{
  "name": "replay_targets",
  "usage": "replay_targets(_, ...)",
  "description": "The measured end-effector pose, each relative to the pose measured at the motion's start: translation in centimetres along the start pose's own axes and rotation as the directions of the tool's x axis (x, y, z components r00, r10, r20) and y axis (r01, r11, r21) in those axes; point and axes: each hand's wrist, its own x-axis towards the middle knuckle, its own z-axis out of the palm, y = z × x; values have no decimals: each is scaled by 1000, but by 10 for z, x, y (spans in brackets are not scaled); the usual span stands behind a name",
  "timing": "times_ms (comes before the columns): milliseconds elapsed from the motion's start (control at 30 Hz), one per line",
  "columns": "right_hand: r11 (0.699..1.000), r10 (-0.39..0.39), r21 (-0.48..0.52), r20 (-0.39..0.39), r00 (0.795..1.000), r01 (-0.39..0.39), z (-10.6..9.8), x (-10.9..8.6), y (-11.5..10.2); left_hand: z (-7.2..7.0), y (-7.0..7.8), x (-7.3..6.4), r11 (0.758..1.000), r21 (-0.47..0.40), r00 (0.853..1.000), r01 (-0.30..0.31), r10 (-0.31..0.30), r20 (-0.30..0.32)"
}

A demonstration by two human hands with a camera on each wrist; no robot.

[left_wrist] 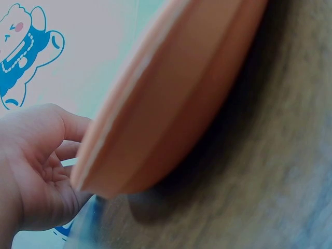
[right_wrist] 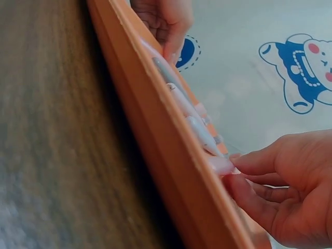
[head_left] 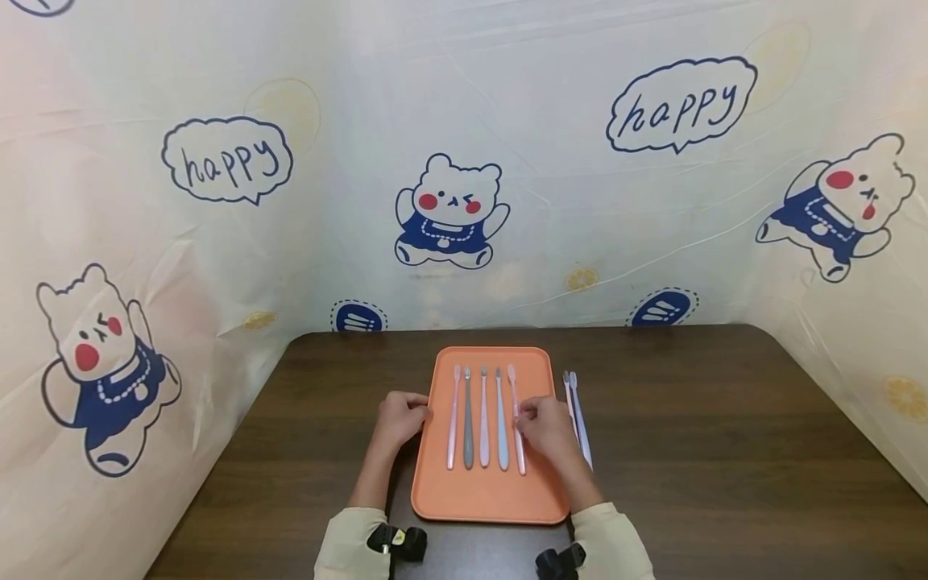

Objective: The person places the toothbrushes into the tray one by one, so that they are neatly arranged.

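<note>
On an orange tray (head_left: 507, 499) several toothbrushes lie side by side, heads toward the far end: a pink one (head_left: 453, 419) at the left, then a grey one (head_left: 467, 427), a pale pink one (head_left: 484, 427) and a light blue one (head_left: 502, 427). My right hand (head_left: 547, 427) pinches the handle of the rightmost pink toothbrush (head_left: 520, 455) between thumb and fingers; the right wrist view shows this pinch (right_wrist: 280, 187) close up. At the tray's left rim, my left hand (head_left: 402, 419) holds the edge, its fingertips partly hidden behind the rim in the left wrist view.
Just right of the tray, a pink toothbrush (head_left: 569, 395) and a blue toothbrush (head_left: 582, 427) lie close together on the dark wooden table (head_left: 710, 451). A printed curtain (head_left: 551, 201) with bears rises behind the table and along both sides.
</note>
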Motion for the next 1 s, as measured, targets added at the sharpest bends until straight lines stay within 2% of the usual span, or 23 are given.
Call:
replay_targets(167, 999, 37, 13, 2, 999, -37, 2, 1, -1, -1, 0, 1, 1000, 6, 1000, -4, 4, -11)
replay_targets(500, 998, 54, 38, -3, 999, -54, 3, 1, 1, 1, 1, -1, 1000, 23, 1000, 4, -4, -3)
replay_targets(700, 998, 36, 46, -19, 999, -35, 2, 1, 3, 1, 1, -1, 1000, 18, 1000, 6, -6, -4)
replay_targets(1000, 1000, 7, 1, -24, 1000, -7, -6, -2, 1, 0, 2, -1, 1000, 8, 1000, -11, 11, -13)
